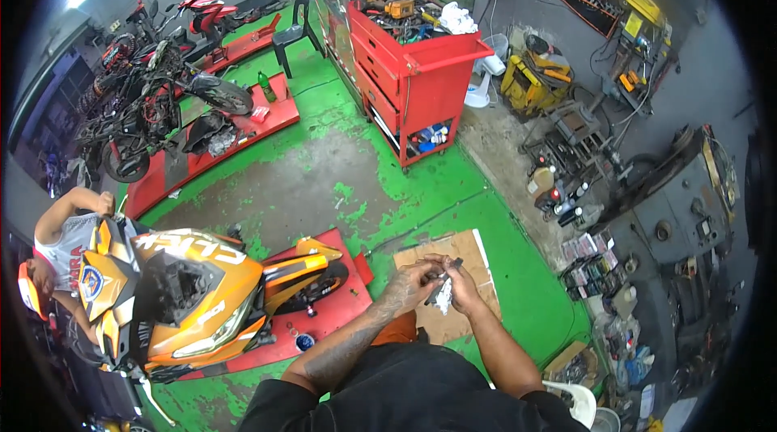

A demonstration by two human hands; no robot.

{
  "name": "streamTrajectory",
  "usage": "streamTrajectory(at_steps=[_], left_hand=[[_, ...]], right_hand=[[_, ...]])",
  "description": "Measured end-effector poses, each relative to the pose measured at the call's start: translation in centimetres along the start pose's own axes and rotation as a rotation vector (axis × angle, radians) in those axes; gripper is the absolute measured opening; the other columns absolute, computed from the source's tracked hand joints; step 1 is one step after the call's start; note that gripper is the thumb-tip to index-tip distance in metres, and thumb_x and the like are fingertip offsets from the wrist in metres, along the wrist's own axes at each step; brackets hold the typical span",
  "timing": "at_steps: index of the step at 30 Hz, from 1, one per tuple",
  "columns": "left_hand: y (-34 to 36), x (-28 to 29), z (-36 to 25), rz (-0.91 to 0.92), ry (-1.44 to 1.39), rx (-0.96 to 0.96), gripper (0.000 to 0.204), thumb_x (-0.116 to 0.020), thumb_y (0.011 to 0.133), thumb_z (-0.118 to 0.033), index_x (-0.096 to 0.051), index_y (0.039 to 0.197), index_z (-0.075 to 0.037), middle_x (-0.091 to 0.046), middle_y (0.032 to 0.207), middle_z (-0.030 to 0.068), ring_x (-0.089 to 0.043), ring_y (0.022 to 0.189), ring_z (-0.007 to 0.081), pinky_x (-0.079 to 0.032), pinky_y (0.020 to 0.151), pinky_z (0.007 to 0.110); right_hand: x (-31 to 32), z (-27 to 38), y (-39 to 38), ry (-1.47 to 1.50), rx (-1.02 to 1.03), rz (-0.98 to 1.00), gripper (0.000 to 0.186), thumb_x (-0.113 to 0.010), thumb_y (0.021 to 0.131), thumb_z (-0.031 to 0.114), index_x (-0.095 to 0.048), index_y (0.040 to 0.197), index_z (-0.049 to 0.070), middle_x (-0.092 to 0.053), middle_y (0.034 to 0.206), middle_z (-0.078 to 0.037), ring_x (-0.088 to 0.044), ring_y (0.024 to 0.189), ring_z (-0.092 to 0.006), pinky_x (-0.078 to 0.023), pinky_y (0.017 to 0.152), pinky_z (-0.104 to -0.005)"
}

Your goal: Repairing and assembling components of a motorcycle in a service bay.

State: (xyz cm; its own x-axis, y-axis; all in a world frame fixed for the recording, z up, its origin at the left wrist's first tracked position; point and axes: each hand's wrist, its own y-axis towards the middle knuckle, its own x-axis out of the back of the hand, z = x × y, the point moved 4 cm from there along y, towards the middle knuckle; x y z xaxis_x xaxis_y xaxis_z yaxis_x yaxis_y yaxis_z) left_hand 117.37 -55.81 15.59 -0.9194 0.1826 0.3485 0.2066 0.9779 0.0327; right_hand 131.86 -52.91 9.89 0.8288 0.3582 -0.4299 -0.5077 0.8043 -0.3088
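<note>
Both my hands meet low in the middle of the head view, above a flat cardboard sheet [411, 252] on the floor. Between them is a small dark part [457, 263], too small to name, with a crumpled whitish rag or foil [443, 296] hanging below it. My left hand [416, 281] is closed, its fingertips pinching at the dark part from the left. On the other side, my right hand [465, 290] is closed around the same part and the whitish material. The fingers hide much of what they hold.
An orange scooter [194, 290] stands on a red platform [356, 282] at my left, with a person [69, 246] beside it. Ahead is a red tool trolley [433, 92]. Bottles [558, 193] and a grey workbench [680, 213] line the right. Dismantled motorcycles [162, 100] stand far left.
</note>
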Motion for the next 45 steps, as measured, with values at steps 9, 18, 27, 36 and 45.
streamTrajectory(at_steps=[9, 18, 27, 36, 45], left_hand=[[18.0, 10.4, 8.8, -0.2, -0.095, 0.103, 0.028, -0.074, 0.091, -0.016, -0.068, 0.115, -0.004, -0.07, 0.089, 0.0084, -0.067, 0.074, 0.0149, -0.054, 0.067, 0.032], [38.6, 23.6, 8.7, -0.232, 0.183, 0.124, 0.024, -0.07, 0.093, -0.014, -0.068, 0.114, -0.003, -0.071, 0.092, 0.0143, -0.069, 0.076, 0.0215, -0.056, 0.068, 0.035], [51.7, 29.5, 8.2, -0.348, 0.241, 0.07, 0.022, -0.07, 0.093, -0.009, -0.069, 0.114, -0.005, -0.069, 0.09, 0.0102, -0.067, 0.072, 0.0165, -0.053, 0.061, 0.03], [60.6, 35.9, 7.9, -0.657, 0.258, 0.307, 0.018, -0.067, 0.092, -0.003, -0.07, 0.109, -0.002, -0.067, 0.087, 0.0093, -0.066, 0.071, 0.0161, -0.051, 0.062, 0.028], [70.3, 40.0, 5.8, -0.624, 0.428, 0.225, 0.022, -0.068, 0.086, 0.001, -0.069, 0.108, -0.002, -0.067, 0.1, 0.0134, -0.069, 0.086, 0.0274, -0.054, 0.077, 0.036]], right_hand=[[17.0, 10.6, 10.0, -0.127, 0.115, -0.438, 0.039, -0.055, 0.104, 0.034, -0.059, 0.128, 0.004, -0.051, 0.068, -0.002, -0.059, 0.065, -0.0167, -0.056, 0.07, -0.0375], [19.3, 23.2, 27.3, -0.129, 0.093, -0.608, 0.042, -0.052, 0.106, 0.04, -0.061, 0.12, 0.002, -0.041, 0.057, 0.003, -0.043, 0.043, -0.0098, -0.039, 0.042, -0.0283], [21.9, 36.9, 48.2, -0.581, 0.269, -0.524, 0.023, -0.054, 0.104, 0.014, -0.066, 0.116, 0.0, -0.063, 0.084, -0.003, -0.061, 0.076, -0.0114, -0.048, 0.067, -0.0253], [14.7, 48.6, 68.9, -1.14, 0.672, 0.113, 0.031, -0.07, 0.077, 0.0, -0.07, 0.108, 0.006, -0.071, 0.098, -0.01, -0.07, 0.09, -0.0303, -0.055, 0.076, -0.0379], [14.6, 48.4, 72.9, -1.198, 0.899, 0.275, 0.024, -0.077, 0.066, 0.009, -0.07, 0.088, 0.004, -0.062, 0.073, -0.01, -0.062, 0.062, -0.0292, -0.048, 0.055, -0.0389]])
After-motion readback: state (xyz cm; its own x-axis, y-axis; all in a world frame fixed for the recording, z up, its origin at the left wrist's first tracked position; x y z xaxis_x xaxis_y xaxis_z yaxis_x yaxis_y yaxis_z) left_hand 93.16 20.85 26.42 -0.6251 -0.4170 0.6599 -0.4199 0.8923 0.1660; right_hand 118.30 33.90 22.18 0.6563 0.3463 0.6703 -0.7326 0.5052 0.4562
